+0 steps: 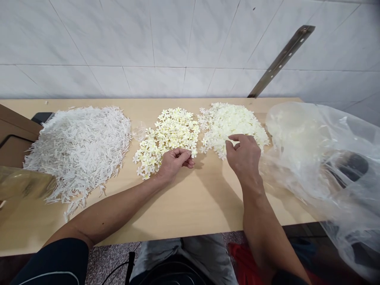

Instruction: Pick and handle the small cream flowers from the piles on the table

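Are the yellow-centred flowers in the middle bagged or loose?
Loose: the yellow-centred flowers lie in an open heap on the tabletop, with no bag around them.

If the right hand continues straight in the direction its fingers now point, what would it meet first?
The right hand would probably meet the pile of whiter flowers first, though its height above them is unclear.

The left hand (pixel 175 163) pinches a flower (pixel 194 152) by the yellowish heap (pixel 175 128); the right hand (pixel 245 158), thumb and forefinger parted, is at the paler heap (pixel 231 122). White strips (pixel 83 138) lie toward the table's (pixel 184 209) left end, a bag (pixel 308 154) at its right.
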The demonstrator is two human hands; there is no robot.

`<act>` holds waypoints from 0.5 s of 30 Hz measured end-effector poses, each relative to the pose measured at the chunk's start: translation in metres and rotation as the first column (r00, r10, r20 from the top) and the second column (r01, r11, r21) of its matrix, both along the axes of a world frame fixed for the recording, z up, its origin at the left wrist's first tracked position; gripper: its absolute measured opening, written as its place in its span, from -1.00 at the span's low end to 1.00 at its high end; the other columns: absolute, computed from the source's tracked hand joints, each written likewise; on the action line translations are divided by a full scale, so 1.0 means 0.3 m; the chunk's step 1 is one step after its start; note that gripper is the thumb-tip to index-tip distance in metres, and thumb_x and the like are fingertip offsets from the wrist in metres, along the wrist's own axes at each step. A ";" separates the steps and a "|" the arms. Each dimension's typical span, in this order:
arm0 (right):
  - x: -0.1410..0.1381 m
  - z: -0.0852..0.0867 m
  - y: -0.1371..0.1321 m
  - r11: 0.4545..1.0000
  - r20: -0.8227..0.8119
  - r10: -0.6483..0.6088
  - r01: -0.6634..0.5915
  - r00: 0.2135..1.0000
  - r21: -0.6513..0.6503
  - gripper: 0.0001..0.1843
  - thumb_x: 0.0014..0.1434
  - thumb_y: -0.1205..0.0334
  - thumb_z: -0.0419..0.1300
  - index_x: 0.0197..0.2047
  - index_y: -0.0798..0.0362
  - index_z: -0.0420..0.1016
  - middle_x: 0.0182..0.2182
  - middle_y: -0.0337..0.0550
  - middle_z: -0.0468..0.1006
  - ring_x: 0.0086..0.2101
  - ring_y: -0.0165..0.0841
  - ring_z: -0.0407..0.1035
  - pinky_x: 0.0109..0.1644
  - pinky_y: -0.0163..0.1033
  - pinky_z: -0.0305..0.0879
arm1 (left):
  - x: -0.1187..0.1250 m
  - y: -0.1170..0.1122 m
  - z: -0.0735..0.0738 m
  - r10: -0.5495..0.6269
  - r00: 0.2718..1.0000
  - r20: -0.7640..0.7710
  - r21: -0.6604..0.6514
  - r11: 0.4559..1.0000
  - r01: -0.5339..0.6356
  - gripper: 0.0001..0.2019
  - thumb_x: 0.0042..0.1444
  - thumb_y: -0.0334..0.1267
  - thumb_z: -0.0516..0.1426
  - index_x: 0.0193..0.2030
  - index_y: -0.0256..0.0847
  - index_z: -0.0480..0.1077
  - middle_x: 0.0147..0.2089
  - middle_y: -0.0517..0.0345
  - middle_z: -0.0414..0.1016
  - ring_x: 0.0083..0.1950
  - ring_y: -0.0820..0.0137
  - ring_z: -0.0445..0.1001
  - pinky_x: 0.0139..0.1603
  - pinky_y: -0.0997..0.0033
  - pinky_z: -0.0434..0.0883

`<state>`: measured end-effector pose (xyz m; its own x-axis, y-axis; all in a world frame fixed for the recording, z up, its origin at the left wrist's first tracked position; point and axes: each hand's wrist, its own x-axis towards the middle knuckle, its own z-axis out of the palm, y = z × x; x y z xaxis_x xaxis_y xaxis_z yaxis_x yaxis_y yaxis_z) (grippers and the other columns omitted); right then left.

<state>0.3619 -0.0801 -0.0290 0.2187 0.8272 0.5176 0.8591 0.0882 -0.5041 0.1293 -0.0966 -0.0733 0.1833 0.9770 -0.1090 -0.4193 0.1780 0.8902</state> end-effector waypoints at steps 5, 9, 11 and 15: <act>-0.148 -0.018 -0.053 0.922 -0.175 0.375 -0.386 0.910 -0.037 -0.82 0.32 0.09 0.29 -0.12 -0.02 0.64 -0.19 -0.07 0.69 -0.37 -0.29 0.51 -0.22 -0.17 0.50 | 0.005 0.001 0.011 0.024 0.999 -0.037 -0.010 1.000 -0.024 -0.69 0.08 -0.05 0.41 -0.33 -0.30 0.57 -0.41 0.05 0.59 -0.41 0.40 0.58 -0.30 0.38 0.57; -0.207 -0.047 -0.069 0.887 -0.142 0.443 -0.455 0.885 -0.072 -0.84 0.32 0.09 0.30 -0.13 -0.03 0.65 -0.21 -0.10 0.70 -0.34 -0.28 0.54 -0.20 -0.16 0.50 | 0.010 0.000 0.020 0.043 0.998 -0.041 -0.017 0.999 -0.043 -0.71 0.05 -0.07 0.41 -0.33 -0.29 0.58 -0.43 0.06 0.60 -0.44 0.41 0.57 -0.30 0.37 0.57; -0.208 -0.052 -0.069 0.891 -0.121 0.436 -0.447 0.892 -0.081 -0.84 0.32 0.11 0.30 -0.13 -0.02 0.66 -0.23 -0.10 0.71 -0.32 -0.25 0.56 -0.18 -0.15 0.49 | 0.011 0.001 0.019 0.045 0.998 -0.035 -0.022 0.999 -0.046 -0.71 0.05 -0.07 0.41 -0.33 -0.28 0.58 -0.44 0.06 0.60 -0.45 0.41 0.56 -0.30 0.37 0.57; -0.203 -0.040 -0.072 0.888 -0.185 0.425 -0.448 0.886 -0.103 -0.83 0.31 0.13 0.30 -0.14 -0.01 0.70 -0.29 -0.12 0.73 -0.34 -0.25 0.57 -0.23 -0.17 0.48 | 0.003 0.000 0.009 0.007 1.000 -0.013 0.010 1.000 -0.006 -0.69 0.09 -0.04 0.40 -0.29 -0.29 0.60 -0.42 0.05 0.61 -0.42 0.41 0.57 -0.29 0.38 0.57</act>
